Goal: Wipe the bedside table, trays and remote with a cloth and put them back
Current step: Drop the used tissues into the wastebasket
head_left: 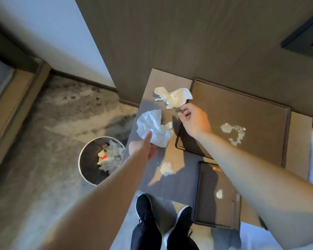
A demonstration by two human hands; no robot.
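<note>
Head view, looking steeply down. Hard to make out: the remote (not identifiable anywhere), and the dark panel (pixel 304 40) cut off at the upper right edge. Near tray (pixel 215 193) partly covered by the right forearm, lower centre-right; its gold mark blurred.

Counted: two trays, the large tray (pixel 242 112) at centre right, both lying on the bedside table (pixel 163 179). Two crumpled white tissues: far tissue (pixel 173 97) lying loose at upper centre, near tissue (pixel 154 128) pinched in the left hand (pixel 143 147). Three white foamy patches: one per tray, one on the table. One round bin (pixel 90 159) on the floor at lower left, holding rubbish. Two black shoes (pixel 145 208) at bottom centre.

Right hand (pixel 193 120) just beside the far tissue, fingers loosely curled, gripping nothing visible.
</note>
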